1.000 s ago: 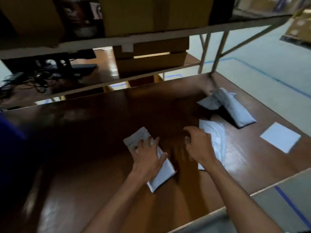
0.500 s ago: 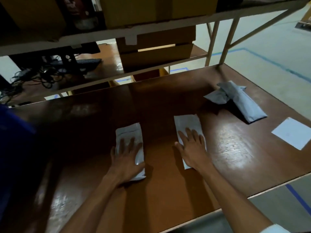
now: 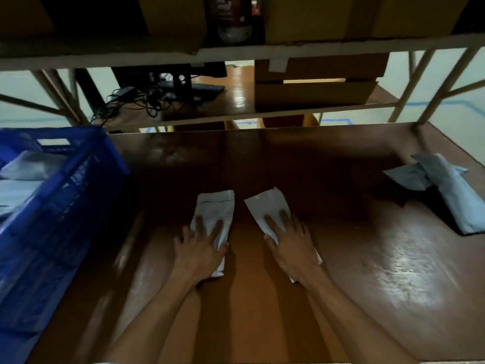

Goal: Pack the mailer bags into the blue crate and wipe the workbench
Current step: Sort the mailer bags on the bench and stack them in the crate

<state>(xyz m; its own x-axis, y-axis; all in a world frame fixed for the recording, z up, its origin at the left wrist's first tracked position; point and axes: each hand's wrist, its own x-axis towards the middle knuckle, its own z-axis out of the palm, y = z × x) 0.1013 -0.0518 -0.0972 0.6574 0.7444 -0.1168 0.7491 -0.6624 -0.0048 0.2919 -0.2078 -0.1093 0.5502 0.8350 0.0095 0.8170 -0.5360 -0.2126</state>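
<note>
Mailer bags [image 3: 215,214] closer together now

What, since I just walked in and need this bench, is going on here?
A person presses the left hand on one flat white packet and the right hand on a second packet, side by side on the workbench. The blue crate at the left holds grey mailer bags; two more bags lie unpacked at the bench's right.

Bare workbench [image 3: 262,158] ahead; blue crate [image 3: 60,219] walling left; overhead shelf [image 3: 262,52] above
</note>
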